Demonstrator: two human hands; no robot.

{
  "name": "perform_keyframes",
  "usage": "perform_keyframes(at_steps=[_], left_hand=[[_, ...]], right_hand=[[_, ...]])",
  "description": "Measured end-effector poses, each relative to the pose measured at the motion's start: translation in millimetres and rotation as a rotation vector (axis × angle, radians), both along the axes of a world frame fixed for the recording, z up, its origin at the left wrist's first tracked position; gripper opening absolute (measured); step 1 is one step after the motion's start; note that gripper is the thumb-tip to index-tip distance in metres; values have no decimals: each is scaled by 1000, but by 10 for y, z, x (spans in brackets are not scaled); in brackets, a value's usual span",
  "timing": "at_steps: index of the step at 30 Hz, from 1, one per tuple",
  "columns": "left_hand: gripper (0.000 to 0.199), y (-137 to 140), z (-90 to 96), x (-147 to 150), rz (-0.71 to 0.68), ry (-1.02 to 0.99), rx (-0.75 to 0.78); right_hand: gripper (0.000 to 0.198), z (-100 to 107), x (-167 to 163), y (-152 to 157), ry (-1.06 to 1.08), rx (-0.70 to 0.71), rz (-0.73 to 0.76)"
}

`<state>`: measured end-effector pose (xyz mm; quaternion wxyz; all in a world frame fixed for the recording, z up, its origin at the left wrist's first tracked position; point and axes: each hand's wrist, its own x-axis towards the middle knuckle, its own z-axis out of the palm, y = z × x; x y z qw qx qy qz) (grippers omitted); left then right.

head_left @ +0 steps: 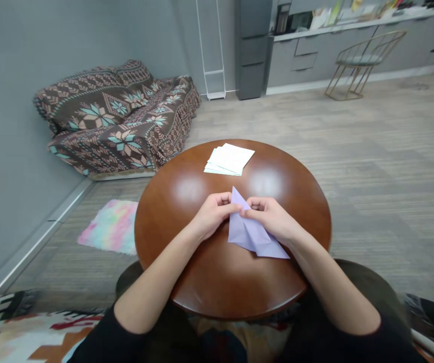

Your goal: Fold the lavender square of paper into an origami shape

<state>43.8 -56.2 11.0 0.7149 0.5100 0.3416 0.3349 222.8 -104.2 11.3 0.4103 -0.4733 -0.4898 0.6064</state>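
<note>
A sheet of purple origami paper [249, 233], partly folded with creases across it, is held up over the round brown table [217, 287]. One pointed corner sticks up between my hands, and the wider part spreads down toward me and to the right. My left hand [217, 212] pinches the paper near its upper left edge, thumb on the near face. From the other side, my right hand [271, 217] grips it close to the left thumb, so both thumbs nearly meet. The fingertips behind the paper are partly hidden.
A fanned stack of pale paper sheets [230, 159] lies at the table's far side. Beyond stand a patterned covered sofa [126, 121], a fluffy pastel rug [111, 227], a grey fridge [252, 50] and a wire-framed chair [364, 60] by the kitchen counter.
</note>
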Motion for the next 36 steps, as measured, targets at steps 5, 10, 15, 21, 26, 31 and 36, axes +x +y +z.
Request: perform_keyframes(at_steps=[5,10,15,21,26,31,36], left_hand=[[17,-11,20,2,98,-25,68],[21,0,31,-7,123,-57,52],[22,-3,-8,-7,12,8,-4],[21,-17,-4,17,2,-2,-62],[20,-48,-3,55,37,-28,-112],[16,-57,-9,80,95,-75,-149],[23,-32,20,54,136,-131,-146]], right_hand=[[22,1,-1,3,-60,-14,8],[20,12,-1,-1,-69,-31,14],[24,4,-7,-4,8,-54,-36],[23,25,-23,-10,-1,-65,-55],[22,2,-12,2,19,-69,-23],[18,-32,3,5,-17,-60,38],[15,-20,3,0,-77,-26,89]])
